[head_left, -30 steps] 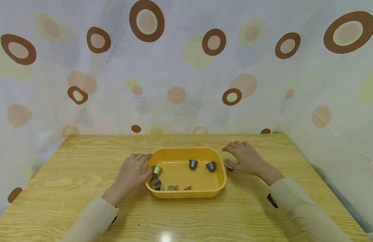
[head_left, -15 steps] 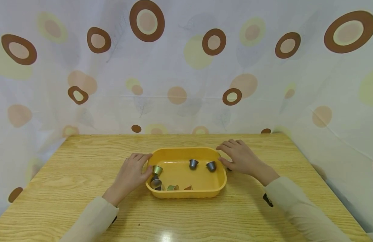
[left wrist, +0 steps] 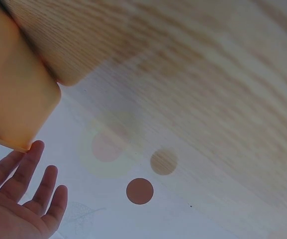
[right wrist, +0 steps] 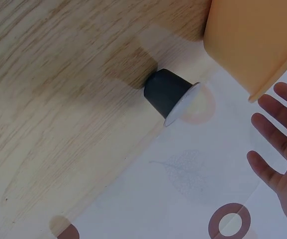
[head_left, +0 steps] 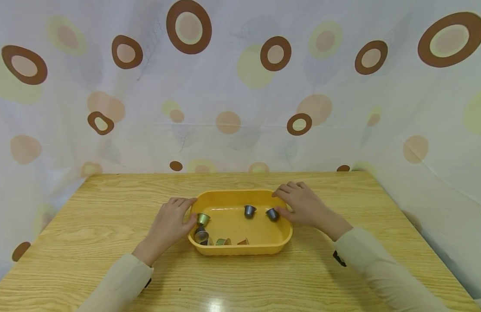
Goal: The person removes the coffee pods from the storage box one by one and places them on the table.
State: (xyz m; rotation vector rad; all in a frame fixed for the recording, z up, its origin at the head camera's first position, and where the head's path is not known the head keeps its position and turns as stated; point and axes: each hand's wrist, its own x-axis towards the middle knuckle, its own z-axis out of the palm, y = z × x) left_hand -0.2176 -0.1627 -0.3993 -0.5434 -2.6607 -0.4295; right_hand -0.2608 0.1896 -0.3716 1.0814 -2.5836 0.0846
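Note:
A yellow plastic tray (head_left: 240,250) stands on the wooden table with several coffee capsules inside. A green capsule (head_left: 203,219) and a dark capsule (head_left: 201,235) lie at its left end; a grey-blue capsule (head_left: 249,211) and another grey-blue capsule (head_left: 272,215) lie right of the middle. My left hand (head_left: 171,225) touches the left rim with fairly straight fingers. At the right rim is my right hand (head_left: 306,208), fingers extended over the back corner, thumb near the right capsule. Outside the tray, a black capsule (right wrist: 168,93) lies on its side, hidden from the head view.
An olive green capsule (head_left: 223,242) and an orange capsule (head_left: 243,242) lie along the tray's front wall. Bare wooden table (head_left: 224,281) surrounds the tray. A patterned cloth (head_left: 224,147) hangs behind the table's far edge.
My right hand has moved left, from beside the tray to its right rim, covering the capsule that showed outside. The left hand, tray and capsules inside have stayed put.

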